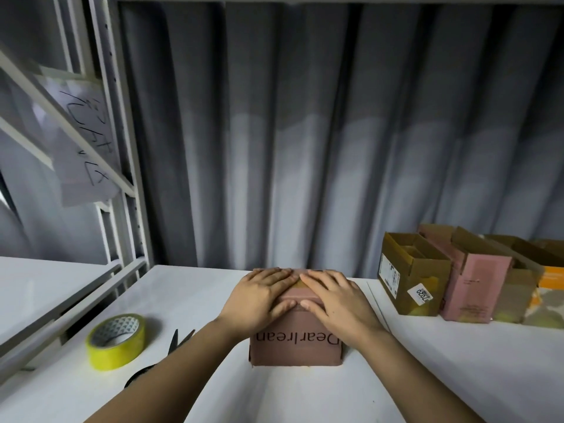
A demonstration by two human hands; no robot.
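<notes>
A small pink cardboard box (295, 349) with upside-down dark lettering on its near face stands on the white table (457, 377). My left hand (259, 296) lies flat on the left half of its top, fingers straight and pointing away from me. My right hand (334, 297) lies flat on the right half, fingers straight. Both hands press the top flaps down and their thumbs nearly meet at the middle seam. Most of the box top is hidden under the hands.
A yellow tape roll (116, 340) stands at the left, with black scissors (171, 352) partly hidden by my left forearm. Several open cardboard boxes (409, 279) line the back right. A grey curtain (305, 132) hangs behind; a metal rack (122, 148) rises at left.
</notes>
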